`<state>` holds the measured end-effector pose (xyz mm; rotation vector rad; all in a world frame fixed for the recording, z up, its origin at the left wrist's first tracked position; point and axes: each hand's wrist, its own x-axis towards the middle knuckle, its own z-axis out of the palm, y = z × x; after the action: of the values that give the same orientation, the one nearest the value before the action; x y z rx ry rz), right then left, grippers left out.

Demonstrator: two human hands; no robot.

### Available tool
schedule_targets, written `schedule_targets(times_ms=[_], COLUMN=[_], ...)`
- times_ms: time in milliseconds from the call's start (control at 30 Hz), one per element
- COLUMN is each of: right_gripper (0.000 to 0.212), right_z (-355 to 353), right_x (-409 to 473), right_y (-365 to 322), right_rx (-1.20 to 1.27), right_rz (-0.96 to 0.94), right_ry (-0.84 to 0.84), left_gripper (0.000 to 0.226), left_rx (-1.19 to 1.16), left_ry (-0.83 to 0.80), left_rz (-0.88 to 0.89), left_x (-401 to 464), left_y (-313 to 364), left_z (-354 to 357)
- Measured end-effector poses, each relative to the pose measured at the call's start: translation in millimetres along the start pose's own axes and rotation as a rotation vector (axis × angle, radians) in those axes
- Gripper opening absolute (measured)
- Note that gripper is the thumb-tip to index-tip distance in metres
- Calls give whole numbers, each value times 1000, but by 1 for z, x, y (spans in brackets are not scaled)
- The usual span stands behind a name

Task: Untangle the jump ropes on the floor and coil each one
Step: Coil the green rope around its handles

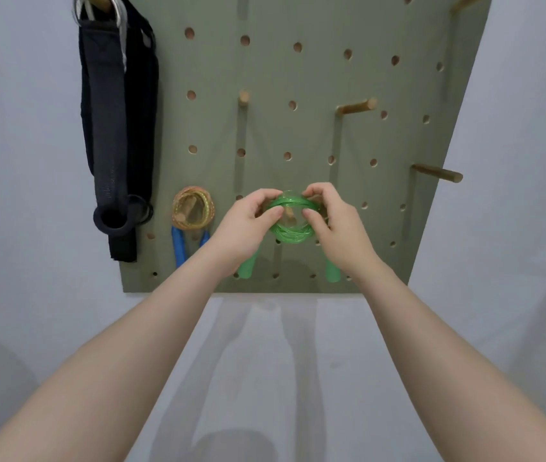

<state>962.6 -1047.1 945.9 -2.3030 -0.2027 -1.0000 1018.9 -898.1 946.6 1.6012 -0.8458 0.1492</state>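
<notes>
Both hands are holding the green coil up against the pegboard, the left hand pinching its left side and the right hand pinching its right side, fingers curled round the bundled loops. A peg is showing through the middle of the coil, so the step in hand looks like hanging the rope there. The green handles are dangling below the hands, in front of the board. To do this well, the person is best keeping all the loops gathered in both pinches while sliding the coil fully back along the peg, so that no single strand is slipping off the tip or catching in front. Letting go with one hand first, with the other steadying, should show whether the coil is sitting firm, and the handles' weight may pull the loops loose. Just to the left, the orange coil with blue handles is already hanging on its own peg, beside a black strap.
</notes>
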Motion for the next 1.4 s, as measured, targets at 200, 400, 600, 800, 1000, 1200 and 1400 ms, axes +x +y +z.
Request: schedule_targets(times_ms=[200, 400, 600, 800, 1000, 1200, 1400], right_gripper=[24, 42, 77, 70, 63, 40, 29], right_z=[27, 52, 58, 41, 49, 114, 181], right_x=[27, 53, 59, 52, -40, -151, -291], right_y=[39, 71, 82, 62, 48, 27, 36], right_rx=[-194, -592, -871, -668, -408, -352, -280], right_rz=[34, -63, -148, -34, 141, 402, 532], right_ry=[-60, 64, -81, -271, -71, -237, -725], left_gripper=[20, 35, 50, 35, 53, 36, 39], left_rx=[41, 693, 797, 680, 669, 562, 598], left_ry=[80, 306, 395, 309, 16, -290, -464], left_rz=[-91, -2, 2, -86, -60, -166, -508], left_x=[30, 61, 73, 66, -18, -118, -248], left_y=[-34, -52, -64, -58, -82, -128, -228], left_z=[12, 23, 25, 18, -4, -15, -9])
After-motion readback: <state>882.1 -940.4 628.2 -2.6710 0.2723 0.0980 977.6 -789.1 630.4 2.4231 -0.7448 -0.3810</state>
